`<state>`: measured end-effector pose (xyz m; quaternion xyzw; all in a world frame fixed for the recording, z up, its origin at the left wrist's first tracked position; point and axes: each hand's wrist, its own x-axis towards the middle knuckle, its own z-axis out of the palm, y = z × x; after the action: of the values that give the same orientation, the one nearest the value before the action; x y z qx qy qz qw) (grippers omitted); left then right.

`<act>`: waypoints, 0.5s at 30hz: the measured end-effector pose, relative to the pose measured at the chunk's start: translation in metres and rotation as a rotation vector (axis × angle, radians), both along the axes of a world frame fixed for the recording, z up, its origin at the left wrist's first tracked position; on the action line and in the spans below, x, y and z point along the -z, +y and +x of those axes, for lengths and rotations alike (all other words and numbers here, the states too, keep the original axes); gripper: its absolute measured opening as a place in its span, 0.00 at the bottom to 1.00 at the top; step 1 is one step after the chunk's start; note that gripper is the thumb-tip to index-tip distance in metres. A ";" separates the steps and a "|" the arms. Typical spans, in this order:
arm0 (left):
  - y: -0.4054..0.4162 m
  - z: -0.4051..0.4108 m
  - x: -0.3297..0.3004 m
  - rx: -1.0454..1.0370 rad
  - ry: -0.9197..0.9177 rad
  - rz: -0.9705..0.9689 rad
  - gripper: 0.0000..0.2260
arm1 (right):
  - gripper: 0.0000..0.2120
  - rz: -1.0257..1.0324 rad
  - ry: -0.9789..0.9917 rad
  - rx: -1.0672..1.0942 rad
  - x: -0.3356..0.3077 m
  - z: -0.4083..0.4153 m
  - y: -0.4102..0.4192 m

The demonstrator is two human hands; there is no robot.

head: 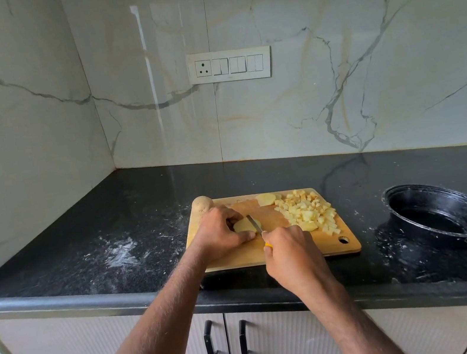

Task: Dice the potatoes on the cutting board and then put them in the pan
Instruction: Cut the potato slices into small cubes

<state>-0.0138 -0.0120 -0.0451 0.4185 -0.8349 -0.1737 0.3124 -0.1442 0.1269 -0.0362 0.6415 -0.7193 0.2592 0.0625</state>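
Curling fingers (238, 240) round potato slice (245, 225)

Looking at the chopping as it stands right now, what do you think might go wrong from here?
The left hand holds the potato piece with its fingers right beside the knife blade, so a slip might nick them. The diced potato is heaped near the cutting board's right edge and may spill onto the counter. The whole potato rests at the board's far left corner and could roll off.
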 end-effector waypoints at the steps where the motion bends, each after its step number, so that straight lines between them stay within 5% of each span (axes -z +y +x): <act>1: 0.000 0.000 0.000 0.000 0.000 -0.001 0.21 | 0.11 0.008 0.023 0.008 0.001 0.002 -0.001; 15: 0.001 0.000 -0.003 0.022 -0.028 0.000 0.21 | 0.09 0.080 -0.071 0.022 -0.003 0.001 -0.031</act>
<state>-0.0139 -0.0108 -0.0421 0.4118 -0.8437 -0.1712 0.2987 -0.1429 0.0959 -0.0329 0.6258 -0.7379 0.2522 0.0141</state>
